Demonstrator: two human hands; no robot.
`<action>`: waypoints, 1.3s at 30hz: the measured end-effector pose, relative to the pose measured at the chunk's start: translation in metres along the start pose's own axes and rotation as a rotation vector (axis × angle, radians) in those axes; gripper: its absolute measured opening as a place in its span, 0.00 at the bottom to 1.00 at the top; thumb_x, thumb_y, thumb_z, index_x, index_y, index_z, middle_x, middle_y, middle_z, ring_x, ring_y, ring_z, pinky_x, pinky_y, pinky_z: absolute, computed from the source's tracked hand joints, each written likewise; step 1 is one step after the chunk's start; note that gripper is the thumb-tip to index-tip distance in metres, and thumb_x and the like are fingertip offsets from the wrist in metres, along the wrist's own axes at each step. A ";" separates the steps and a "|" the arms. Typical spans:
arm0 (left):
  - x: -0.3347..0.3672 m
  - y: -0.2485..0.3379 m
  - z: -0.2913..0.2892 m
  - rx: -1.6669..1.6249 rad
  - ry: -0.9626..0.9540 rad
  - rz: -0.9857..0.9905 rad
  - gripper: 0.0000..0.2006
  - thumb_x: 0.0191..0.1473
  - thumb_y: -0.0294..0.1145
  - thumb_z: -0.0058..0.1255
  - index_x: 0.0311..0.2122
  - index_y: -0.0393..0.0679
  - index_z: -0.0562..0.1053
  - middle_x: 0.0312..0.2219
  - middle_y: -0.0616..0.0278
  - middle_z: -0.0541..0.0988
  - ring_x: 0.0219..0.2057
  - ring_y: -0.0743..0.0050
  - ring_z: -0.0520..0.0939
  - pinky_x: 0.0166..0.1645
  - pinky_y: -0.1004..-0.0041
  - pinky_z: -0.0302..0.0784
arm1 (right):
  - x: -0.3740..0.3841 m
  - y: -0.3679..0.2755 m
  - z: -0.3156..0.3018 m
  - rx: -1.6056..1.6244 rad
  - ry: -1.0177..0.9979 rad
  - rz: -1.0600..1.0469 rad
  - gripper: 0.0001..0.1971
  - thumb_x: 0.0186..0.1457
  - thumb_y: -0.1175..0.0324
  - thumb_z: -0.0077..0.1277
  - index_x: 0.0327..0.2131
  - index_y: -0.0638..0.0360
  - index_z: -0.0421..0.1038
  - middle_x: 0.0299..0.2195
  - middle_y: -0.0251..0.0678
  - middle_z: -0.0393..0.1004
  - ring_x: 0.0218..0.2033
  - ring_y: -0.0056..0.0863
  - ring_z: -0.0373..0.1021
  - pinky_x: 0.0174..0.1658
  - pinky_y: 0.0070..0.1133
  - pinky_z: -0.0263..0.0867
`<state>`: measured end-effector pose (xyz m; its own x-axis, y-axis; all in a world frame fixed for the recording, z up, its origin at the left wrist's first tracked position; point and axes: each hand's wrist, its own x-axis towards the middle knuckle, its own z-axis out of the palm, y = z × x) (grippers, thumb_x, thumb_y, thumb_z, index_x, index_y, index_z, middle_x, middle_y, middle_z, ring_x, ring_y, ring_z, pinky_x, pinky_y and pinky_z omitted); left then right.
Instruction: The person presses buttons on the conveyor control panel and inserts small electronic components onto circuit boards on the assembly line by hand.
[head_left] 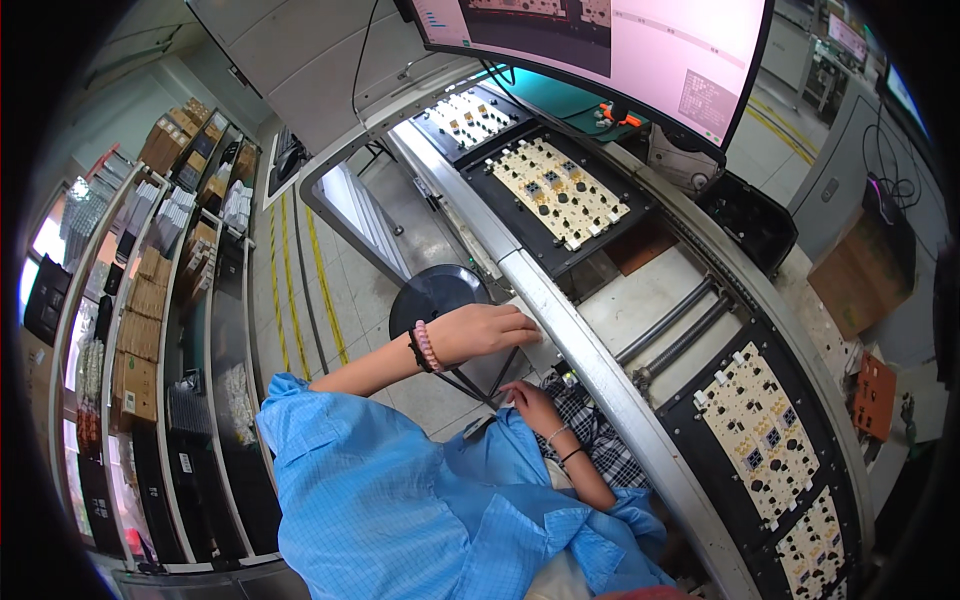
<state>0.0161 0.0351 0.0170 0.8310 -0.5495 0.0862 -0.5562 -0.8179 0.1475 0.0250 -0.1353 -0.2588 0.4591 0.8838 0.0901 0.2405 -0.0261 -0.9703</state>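
The left hand [485, 334] (contact hard to tell) is beside the metal rail [583, 355].

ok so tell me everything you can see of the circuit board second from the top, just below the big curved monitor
The circuit board is a cream, roughly rectangular panel, rigid-looking and crowded with small parts: dark rounded pieces, dark squares near the middle, and white connector-like blocks along its edges. It lies flat, components up, in a black carrier that frames it, beyond the silver rail. Neither hand touches it. Finer detail is too small to read.
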 end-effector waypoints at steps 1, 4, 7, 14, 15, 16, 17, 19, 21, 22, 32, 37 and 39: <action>0.000 -0.001 0.001 0.000 0.002 0.000 0.18 0.52 0.26 0.45 0.50 0.40 0.69 0.44 0.59 0.74 0.46 0.62 0.76 0.47 0.70 0.77 | 0.000 0.001 0.000 -0.002 0.000 0.001 0.13 0.59 0.78 0.41 0.44 0.55 0.72 0.28 0.37 0.76 0.30 0.34 0.75 0.36 0.26 0.70; -0.002 -0.005 0.003 0.021 0.011 0.018 0.18 0.52 0.26 0.45 0.50 0.39 0.70 0.44 0.59 0.74 0.45 0.62 0.77 0.47 0.69 0.77 | 0.004 0.001 0.002 0.013 0.001 -0.001 0.13 0.59 0.78 0.41 0.44 0.55 0.72 0.28 0.38 0.75 0.30 0.34 0.74 0.36 0.26 0.70; -0.003 -0.014 0.000 0.045 0.022 0.047 0.17 0.52 0.26 0.44 0.49 0.39 0.70 0.42 0.58 0.74 0.43 0.61 0.77 0.45 0.69 0.77 | 0.012 0.001 0.003 0.012 0.015 -0.012 0.13 0.59 0.79 0.41 0.44 0.56 0.72 0.28 0.38 0.75 0.30 0.34 0.74 0.36 0.26 0.70; -0.005 -0.008 0.014 0.075 0.022 0.019 0.21 0.52 0.25 0.45 0.54 0.37 0.69 0.45 0.54 0.73 0.43 0.58 0.77 0.46 0.67 0.77 | 0.012 0.029 0.013 -0.016 0.070 -0.074 0.10 0.60 0.71 0.44 0.44 0.52 0.72 0.32 0.40 0.77 0.36 0.38 0.75 0.42 0.31 0.70; -0.007 -0.008 0.014 0.082 0.006 0.014 0.22 0.52 0.25 0.45 0.55 0.37 0.68 0.47 0.54 0.73 0.43 0.58 0.77 0.47 0.67 0.77 | 0.012 0.030 0.012 -0.021 0.032 -0.019 0.10 0.61 0.70 0.44 0.43 0.52 0.72 0.32 0.40 0.77 0.36 0.38 0.75 0.42 0.31 0.70; -0.007 -0.008 0.012 0.096 0.015 0.019 0.23 0.51 0.26 0.46 0.55 0.38 0.68 0.50 0.55 0.73 0.44 0.59 0.77 0.48 0.68 0.76 | 0.015 0.028 0.011 -0.028 -0.011 0.038 0.09 0.61 0.69 0.44 0.43 0.51 0.72 0.32 0.40 0.77 0.36 0.38 0.75 0.42 0.31 0.70; -0.003 -0.009 0.009 0.126 0.014 0.051 0.23 0.51 0.26 0.46 0.55 0.39 0.69 0.50 0.56 0.73 0.44 0.61 0.77 0.49 0.68 0.76 | 0.018 0.026 0.008 -0.017 -0.002 0.025 0.09 0.62 0.68 0.43 0.43 0.51 0.72 0.32 0.40 0.77 0.36 0.38 0.75 0.41 0.31 0.70; 0.002 -0.004 0.006 0.163 0.026 0.089 0.23 0.49 0.27 0.47 0.54 0.42 0.70 0.49 0.61 0.74 0.41 0.67 0.78 0.47 0.70 0.76 | 0.014 0.029 0.008 -0.009 0.014 0.012 0.09 0.62 0.68 0.43 0.42 0.50 0.72 0.31 0.40 0.77 0.35 0.38 0.76 0.40 0.31 0.71; 0.004 -0.001 -0.004 0.186 -0.005 0.110 0.23 0.49 0.28 0.47 0.53 0.44 0.71 0.48 0.63 0.75 0.39 0.69 0.78 0.46 0.71 0.75 | 0.019 0.036 0.013 0.005 0.044 -0.010 0.09 0.62 0.68 0.43 0.43 0.50 0.72 0.30 0.40 0.77 0.35 0.38 0.76 0.40 0.31 0.70; 0.006 0.000 -0.006 0.212 -0.025 0.093 0.22 0.49 0.28 0.47 0.53 0.45 0.71 0.47 0.64 0.75 0.38 0.70 0.78 0.44 0.72 0.75 | 0.021 0.039 0.015 0.014 0.034 -0.038 0.09 0.61 0.69 0.43 0.43 0.51 0.72 0.30 0.40 0.77 0.35 0.38 0.76 0.40 0.31 0.70; 0.003 -0.001 0.000 0.089 -0.025 -0.063 0.18 0.52 0.26 0.46 0.50 0.43 0.73 0.43 0.60 0.76 0.42 0.62 0.79 0.47 0.68 0.76 | 0.026 0.031 0.011 0.009 -0.036 0.009 0.13 0.57 0.74 0.44 0.45 0.52 0.72 0.32 0.38 0.77 0.35 0.32 0.75 0.41 0.28 0.70; 0.010 -0.005 -0.003 0.066 0.072 -0.079 0.19 0.50 0.25 0.48 0.49 0.44 0.74 0.42 0.62 0.77 0.40 0.62 0.79 0.44 0.70 0.77 | 0.032 0.030 0.004 0.019 0.041 -0.021 0.10 0.56 0.76 0.42 0.40 0.54 0.71 0.28 0.39 0.76 0.32 0.36 0.74 0.38 0.30 0.69; 0.006 -0.006 -0.006 0.059 0.066 -0.111 0.21 0.47 0.24 0.48 0.50 0.43 0.73 0.42 0.61 0.77 0.38 0.62 0.78 0.44 0.69 0.76 | 0.034 0.027 0.007 0.053 0.047 -0.052 0.11 0.56 0.77 0.42 0.41 0.55 0.70 0.28 0.39 0.76 0.32 0.36 0.74 0.38 0.29 0.69</action>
<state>0.0246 0.0372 0.0227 0.8855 -0.4439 0.1372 -0.4584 -0.8828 0.1022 0.0416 -0.1026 -0.2831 0.4872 0.8603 0.1500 0.2203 0.0451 -0.9744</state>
